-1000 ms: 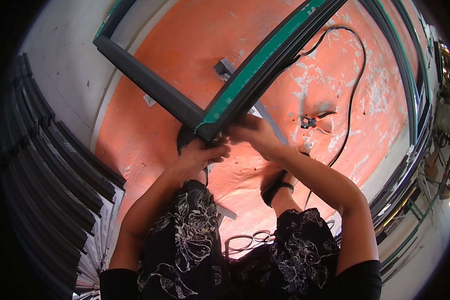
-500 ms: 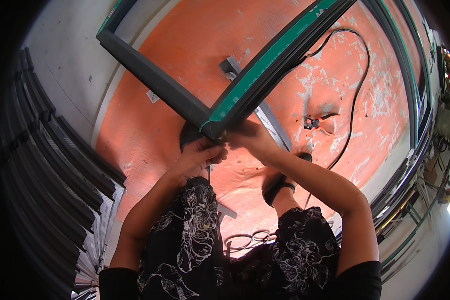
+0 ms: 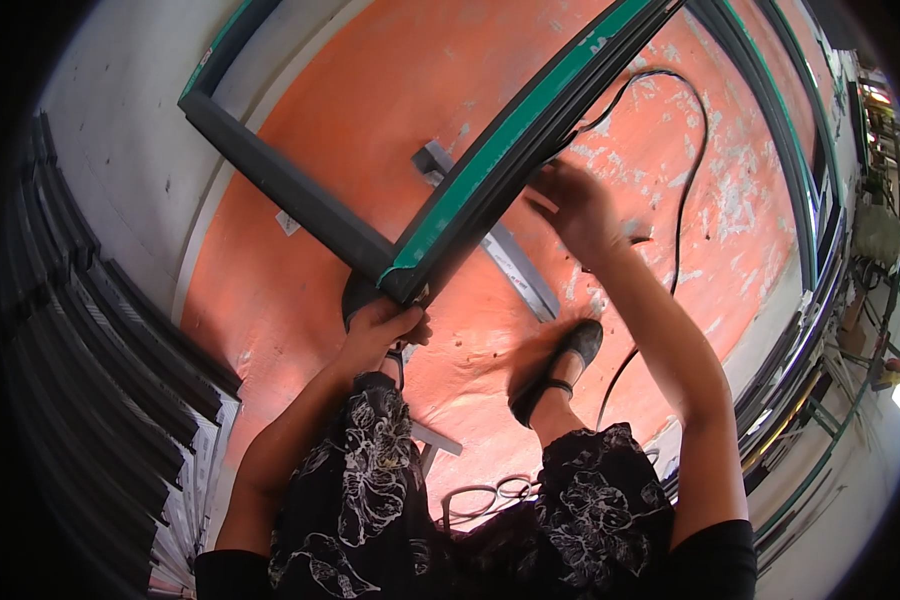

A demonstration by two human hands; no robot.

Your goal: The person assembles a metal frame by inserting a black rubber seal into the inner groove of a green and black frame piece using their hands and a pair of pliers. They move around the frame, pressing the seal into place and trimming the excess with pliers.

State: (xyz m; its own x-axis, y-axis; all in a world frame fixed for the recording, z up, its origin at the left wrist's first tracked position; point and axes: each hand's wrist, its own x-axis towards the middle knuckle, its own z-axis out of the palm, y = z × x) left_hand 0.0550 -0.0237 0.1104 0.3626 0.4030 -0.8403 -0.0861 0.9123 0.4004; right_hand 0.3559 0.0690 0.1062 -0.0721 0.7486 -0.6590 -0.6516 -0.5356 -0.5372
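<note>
A dark profile frame (image 3: 290, 195) with green film along one side stands tilted in front of me, one corner pointing toward me. My left hand (image 3: 385, 325) is closed around that corner, thumb and fingers pressed together. Just right of the filmed side, my right hand (image 3: 575, 205) is raised with its thumb and fingers apart, the fingertips close to the frame's edge. A thin black strip (image 3: 707, 130) leaves the frame near those fingertips, loops out to the right and runs back toward my foot. Whether the fingertips touch the strip is unclear.
A grey metal bar (image 3: 520, 270) lies on the worn orange floor (image 3: 370, 90) beneath the frame. Long dark profiles (image 3: 100, 400) are stacked at the left. More green-edged frames (image 3: 770, 120) stand at the right. Coiled black strip (image 3: 475, 500) lies between my legs.
My right hand has moved from the corner up along the frame's right side, and its fingers are spread. The left hand keeps hold of the corner. My right forearm now mostly covers the orange-handled tool.
</note>
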